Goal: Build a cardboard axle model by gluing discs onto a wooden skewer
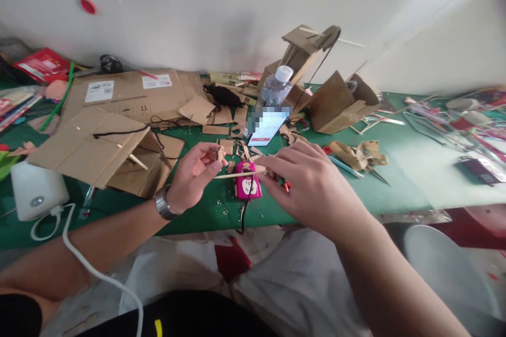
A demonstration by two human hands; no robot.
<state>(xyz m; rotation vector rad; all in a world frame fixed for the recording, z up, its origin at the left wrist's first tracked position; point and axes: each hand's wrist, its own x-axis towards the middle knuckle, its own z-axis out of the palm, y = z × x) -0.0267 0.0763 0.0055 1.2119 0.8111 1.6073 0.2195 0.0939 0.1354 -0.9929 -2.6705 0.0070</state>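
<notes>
My left hand (194, 174) and my right hand (312, 184) hold a thin wooden stick (237, 174) level between them, just above the green table mat (395, 168). The left fingers pinch its left end together with a small cardboard scrap (220, 154). The right fingers close over its right end. Directly under the stick lies a small pink object (248, 187) with a black cord (245, 210) trailing toward me. A watch (164, 203) is on my left wrist.
Cardboard boxes (103, 152) and flattened sheets (134, 92) cover the left of the table. A phone (266, 126), a water bottle (275, 87) and cardboard constructions (336, 100) stand behind my hands. A white device (35, 189) with cable sits at left. Clutter fills the far right.
</notes>
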